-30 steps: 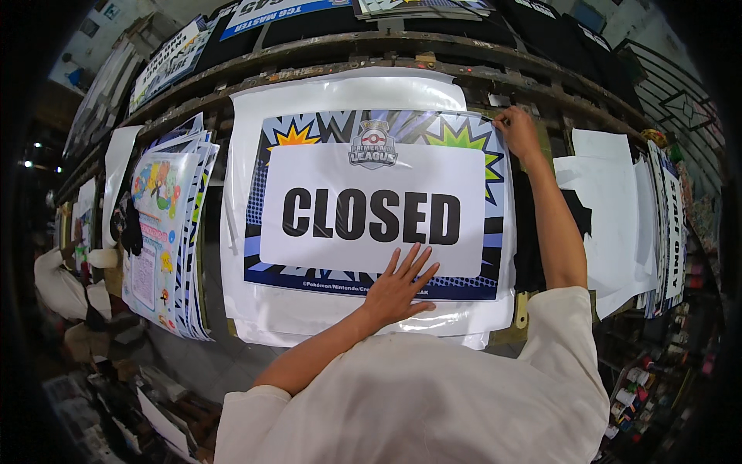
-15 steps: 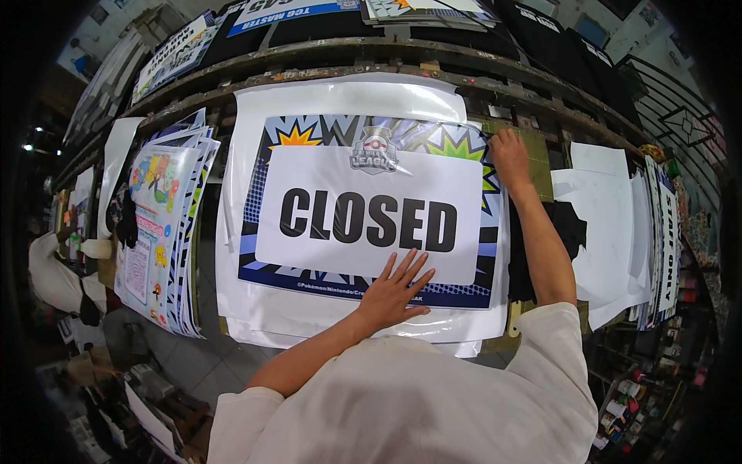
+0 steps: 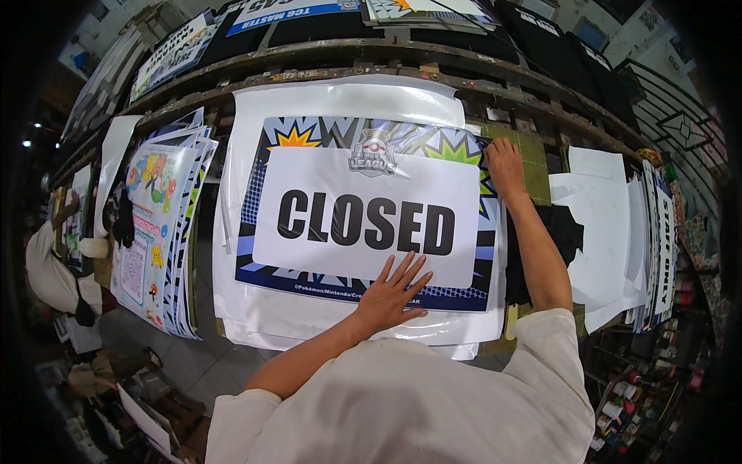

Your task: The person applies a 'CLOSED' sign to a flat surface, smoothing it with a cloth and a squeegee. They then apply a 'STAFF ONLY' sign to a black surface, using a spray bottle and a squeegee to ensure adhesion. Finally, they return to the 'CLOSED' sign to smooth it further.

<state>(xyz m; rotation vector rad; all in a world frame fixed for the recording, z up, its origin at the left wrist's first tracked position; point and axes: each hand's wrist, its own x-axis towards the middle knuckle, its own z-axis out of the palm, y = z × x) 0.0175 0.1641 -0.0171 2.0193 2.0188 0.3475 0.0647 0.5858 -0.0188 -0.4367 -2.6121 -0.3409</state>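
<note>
A large printed sign (image 3: 325, 259) lies before me, with a white panel, bold black lettering and a blue patterned border with orange and green bursts. Its surface is glossy and slightly rippled near the top. White backing sheets (image 3: 270, 323) lie under it and stick out on several sides. My left hand (image 3: 388, 300) rests flat on the sign's lower right part, fingers spread. At the upper right corner, the bent fingers of my right hand (image 3: 505, 168) are closed on the sign's dark edge; the fingertips are partly hidden.
Right of the sign are a green cutting mat (image 3: 533, 161), black cloth (image 3: 563, 232) and loose white paper (image 3: 603, 213). Colourful printed sheets (image 3: 158, 232) stand stacked at left. Black boards (image 3: 332, 29) lie beyond the wooden rail (image 3: 332, 56). Another person's white clothing (image 3: 46, 271) shows at far left.
My right hand has shifted slightly down and left at the sign's corner. My left hand stays flat in the same place. The person at far left has moved an arm.
</note>
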